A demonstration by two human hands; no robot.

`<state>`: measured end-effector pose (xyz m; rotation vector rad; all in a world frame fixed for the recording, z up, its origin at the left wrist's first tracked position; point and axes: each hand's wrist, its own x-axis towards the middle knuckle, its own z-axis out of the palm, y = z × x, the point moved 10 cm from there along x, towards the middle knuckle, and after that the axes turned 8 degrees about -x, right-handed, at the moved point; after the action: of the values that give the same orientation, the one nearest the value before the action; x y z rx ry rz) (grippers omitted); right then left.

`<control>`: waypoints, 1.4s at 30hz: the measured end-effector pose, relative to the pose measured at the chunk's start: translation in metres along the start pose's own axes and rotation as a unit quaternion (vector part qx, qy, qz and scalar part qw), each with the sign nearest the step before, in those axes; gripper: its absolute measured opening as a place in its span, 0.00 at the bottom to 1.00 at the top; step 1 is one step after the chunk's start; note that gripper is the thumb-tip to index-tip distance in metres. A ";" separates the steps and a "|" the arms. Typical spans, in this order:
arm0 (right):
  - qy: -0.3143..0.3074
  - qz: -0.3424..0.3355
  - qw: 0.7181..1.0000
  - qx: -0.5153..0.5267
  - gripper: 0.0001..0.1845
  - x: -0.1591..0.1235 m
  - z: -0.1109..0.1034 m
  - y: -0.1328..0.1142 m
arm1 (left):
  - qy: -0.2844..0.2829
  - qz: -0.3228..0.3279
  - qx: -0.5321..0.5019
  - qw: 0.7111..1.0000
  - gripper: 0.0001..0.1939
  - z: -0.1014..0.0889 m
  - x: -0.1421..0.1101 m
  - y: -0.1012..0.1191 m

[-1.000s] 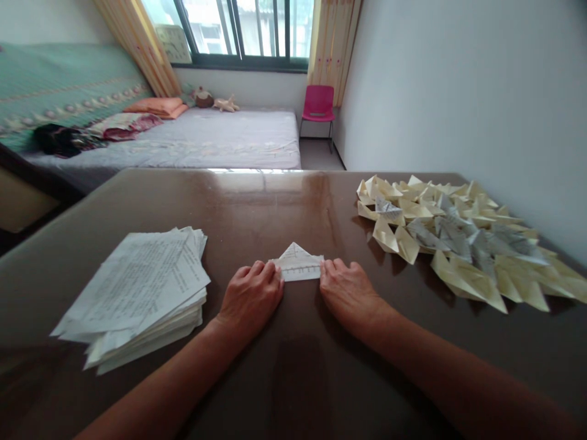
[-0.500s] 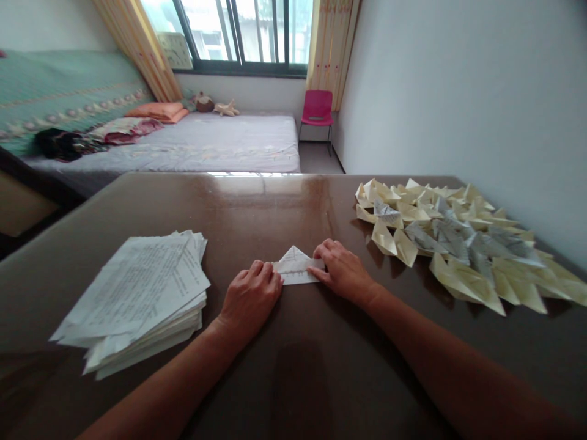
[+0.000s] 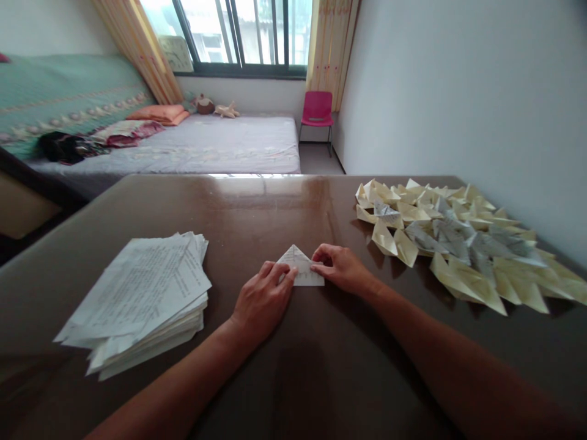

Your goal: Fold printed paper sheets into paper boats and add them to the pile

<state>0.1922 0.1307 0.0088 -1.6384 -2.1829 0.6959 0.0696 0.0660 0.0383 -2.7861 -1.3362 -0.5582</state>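
Observation:
A small folded sheet of paper (image 3: 303, 278) lies on the brown table in front of me, with a pointed top and a straight band along its lower edge. Its left part is held down by my left hand (image 3: 262, 297), whose closed fingers and thumb rest on it and cover that corner. At the right edge, my right hand (image 3: 343, 267) pinches the paper between thumb and curled fingers. Faint printed lines show on the paper's face.
To the left is a stack of printed sheets (image 3: 132, 293). Many folded paper boats (image 3: 463, 275), cream and grey, crowd the table's right side by the wall. Beyond the table (image 3: 220, 220) stand a bed (image 3: 238, 140) and a pink chair (image 3: 317, 109).
My left hand has slid right, further over the paper. My right hand's fingers have curled into a pinch at the paper's right edge.

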 end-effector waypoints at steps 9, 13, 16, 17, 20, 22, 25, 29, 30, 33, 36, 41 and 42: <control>0.097 -0.124 0.987 0.038 0.09 -0.028 -0.012 -0.061 | 0.075 -0.137 -0.309 0.938 0.15 -0.009 0.001 -0.023; 0.070 -0.182 0.981 -0.015 0.17 -0.037 -0.008 -0.079 | 0.089 -0.225 -0.407 0.881 0.15 0.000 -0.005 -0.047; 0.064 -0.202 0.977 -0.027 0.19 -0.035 -0.011 -0.078 | 0.079 -0.248 -0.462 0.848 0.15 0.007 -0.004 -0.058; 0.074 -0.201 0.976 -0.036 0.19 -0.033 -0.015 -0.075 | 0.067 -0.254 -0.479 0.837 0.15 0.011 -0.004 -0.060; 0.082 -0.197 0.973 -0.087 0.22 -0.027 -0.020 -0.065 | 0.033 -0.279 -0.528 0.802 0.16 0.023 -0.003 -0.067; 0.054 -0.214 0.967 -0.124 0.31 -0.025 -0.014 -0.063 | 0.029 -0.287 -0.545 0.787 0.18 0.028 -0.004 -0.072; 0.038 -0.243 0.952 -0.180 0.32 -0.027 -0.002 -0.066 | 0.028 -0.280 -0.532 0.799 0.21 0.033 -0.004 -0.079; 0.058 -0.280 0.925 -0.252 0.19 -0.031 0.008 -0.068 | 0.002 -0.248 -0.430 0.868 0.19 0.033 -0.002 -0.080; 0.061 -0.284 0.920 -0.263 0.15 -0.030 0.010 -0.067 | -0.003 -0.234 -0.375 0.897 0.18 0.029 -0.001 -0.078; 0.062 -0.285 0.914 -0.282 0.09 -0.028 0.013 -0.062 | 0.012 -0.164 -0.174 0.971 0.16 0.007 0.002 -0.063; 0.051 -0.283 0.914 -0.285 0.10 -0.027 0.016 -0.059 | 0.007 -0.064 -0.083 0.994 0.14 -0.002 0.004 -0.033; 0.029 -0.271 0.932 -0.240 0.10 -0.024 0.011 -0.053 | -0.056 -0.002 -0.064 0.996 0.14 0.010 0.001 -0.011; 0.021 -0.269 0.938 -0.217 0.10 -0.022 0.010 -0.049 | -0.059 -0.012 -0.065 0.996 0.14 0.012 0.001 -0.014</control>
<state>0.1544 0.0965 0.0291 -1.0976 -2.7097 0.0210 0.0631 0.0778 0.0258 -2.9545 -1.4054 -0.5063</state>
